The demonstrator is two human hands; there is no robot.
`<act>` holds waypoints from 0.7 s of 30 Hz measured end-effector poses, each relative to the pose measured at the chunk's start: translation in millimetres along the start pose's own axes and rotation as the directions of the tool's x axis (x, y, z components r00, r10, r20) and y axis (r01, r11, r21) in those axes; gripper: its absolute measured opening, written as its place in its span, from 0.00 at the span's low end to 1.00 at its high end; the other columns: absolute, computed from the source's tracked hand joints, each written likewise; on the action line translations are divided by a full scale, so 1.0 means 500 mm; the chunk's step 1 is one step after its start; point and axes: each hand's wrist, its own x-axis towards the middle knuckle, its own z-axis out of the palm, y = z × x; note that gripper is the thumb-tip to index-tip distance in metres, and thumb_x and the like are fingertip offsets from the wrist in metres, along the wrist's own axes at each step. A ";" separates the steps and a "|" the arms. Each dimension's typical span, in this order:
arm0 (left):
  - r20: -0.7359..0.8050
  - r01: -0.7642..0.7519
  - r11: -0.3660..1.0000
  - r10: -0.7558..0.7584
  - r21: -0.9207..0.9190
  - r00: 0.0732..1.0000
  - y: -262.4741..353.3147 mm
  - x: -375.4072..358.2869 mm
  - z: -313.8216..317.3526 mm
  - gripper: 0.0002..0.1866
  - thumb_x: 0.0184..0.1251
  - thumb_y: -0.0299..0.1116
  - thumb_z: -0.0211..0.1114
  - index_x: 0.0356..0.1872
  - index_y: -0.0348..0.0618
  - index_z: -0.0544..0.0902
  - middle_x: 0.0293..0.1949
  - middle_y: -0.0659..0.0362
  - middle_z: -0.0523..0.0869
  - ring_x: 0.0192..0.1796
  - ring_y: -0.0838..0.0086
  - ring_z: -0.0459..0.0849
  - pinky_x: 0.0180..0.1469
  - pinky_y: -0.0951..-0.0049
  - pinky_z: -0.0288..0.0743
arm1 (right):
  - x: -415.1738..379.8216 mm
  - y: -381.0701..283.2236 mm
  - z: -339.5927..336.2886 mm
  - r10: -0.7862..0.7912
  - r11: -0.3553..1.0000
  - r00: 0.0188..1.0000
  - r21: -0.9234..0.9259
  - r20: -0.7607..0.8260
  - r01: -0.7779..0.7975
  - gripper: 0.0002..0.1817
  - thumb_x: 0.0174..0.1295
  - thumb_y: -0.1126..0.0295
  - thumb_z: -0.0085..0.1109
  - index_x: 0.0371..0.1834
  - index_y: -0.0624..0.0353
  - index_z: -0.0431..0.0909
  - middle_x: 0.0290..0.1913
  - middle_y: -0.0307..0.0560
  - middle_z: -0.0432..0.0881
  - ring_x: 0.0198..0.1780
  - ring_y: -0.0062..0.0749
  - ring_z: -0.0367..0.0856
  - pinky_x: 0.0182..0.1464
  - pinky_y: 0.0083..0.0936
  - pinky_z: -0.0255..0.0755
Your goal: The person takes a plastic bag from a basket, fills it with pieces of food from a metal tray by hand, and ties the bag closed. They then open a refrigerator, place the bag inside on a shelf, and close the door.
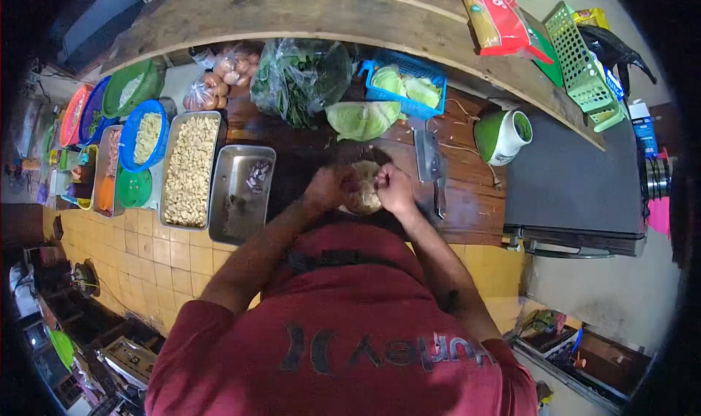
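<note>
My left hand (332, 189) and my right hand (395, 188) are close together over a round, pale chopping board (366, 198) on the dark wooden table. Both have curled fingers pinched inward; I cannot tell what small thing they hold. A cut piece of cabbage (363, 120) lies just beyond the board. Right of my right hand rest a cleaver (428, 155) with a broad blade and a slimmer knife (440, 195). To the left of my left hand stands a metal tray (242, 209) with a few chopped purplish pieces (258, 175) in it.
Another tray holds pale cubes (191, 169). Beyond are a blue basket (146, 139), bags of eggs (207, 93), bagged leafy greens (300, 76) and a blue crate (416, 107) with cabbage. A wooden shelf (307, 14) overhangs the back. At right are a green-and-white container (502, 136) and a dark-topped appliance (569, 190).
</note>
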 end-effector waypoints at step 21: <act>-0.094 0.123 0.922 -0.168 -0.368 0.981 0.037 0.035 0.014 0.23 0.60 0.26 0.66 0.53 0.39 0.65 0.39 0.52 0.81 0.41 0.69 0.83 0.43 0.67 0.77 | 0.012 -0.048 -0.075 -0.549 0.724 0.804 -0.353 0.226 0.593 0.08 0.54 0.77 0.56 0.38 0.63 0.78 0.52 0.52 0.77 0.56 0.48 0.73 0.58 0.39 0.69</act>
